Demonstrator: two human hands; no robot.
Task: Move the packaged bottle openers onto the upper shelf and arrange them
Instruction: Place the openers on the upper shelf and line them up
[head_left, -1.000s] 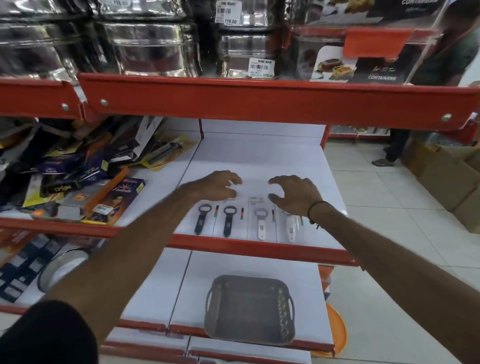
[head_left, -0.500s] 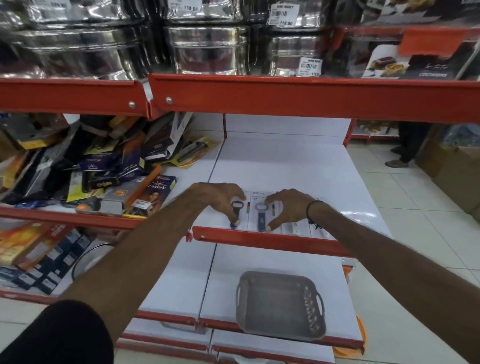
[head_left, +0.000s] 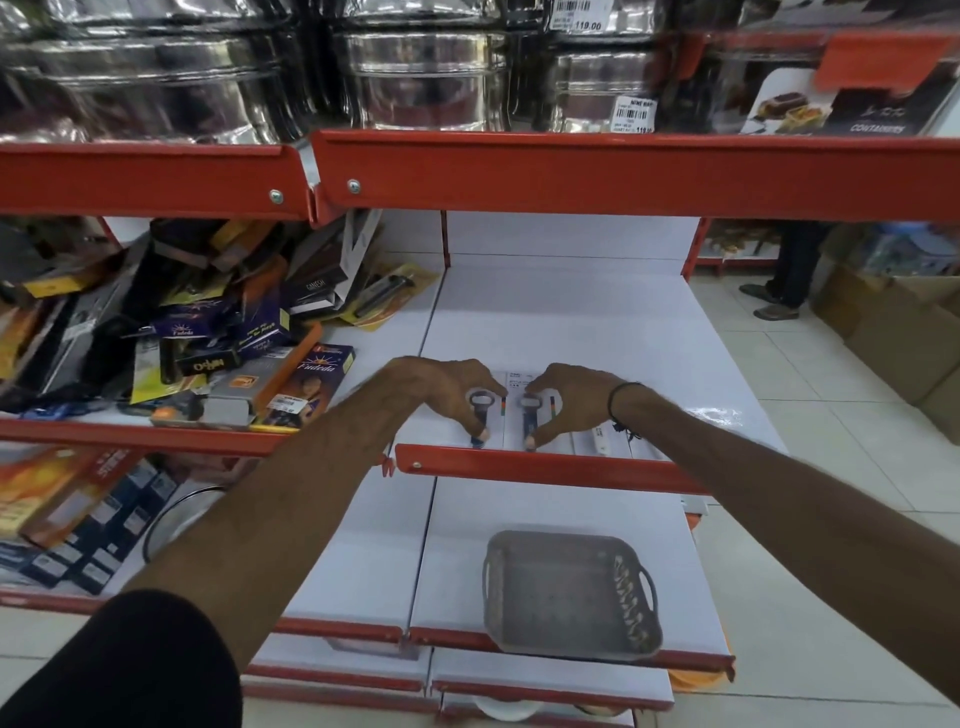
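White shelf (head_left: 597, 322) holds carded blue-handled bottle openers (head_left: 528, 423), both hands' grips pinching them.

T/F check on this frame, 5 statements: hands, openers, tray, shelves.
1. Both hands rest on packaged bottle openers at the shelf's front edge. True: the left hand is on the left opener pack, the right hand on the pack beside it.
2. The grey tray sits on the same shelf as the openers. False: it sits one shelf lower.
3. A white-handled opener lies right of the right hand. True.
4. The shelf behind the openers is packed with boxes. False: the white shelf is bare there; the jumbled boxes are in the bay to the left.
5. The right wrist wears a dark band. True.
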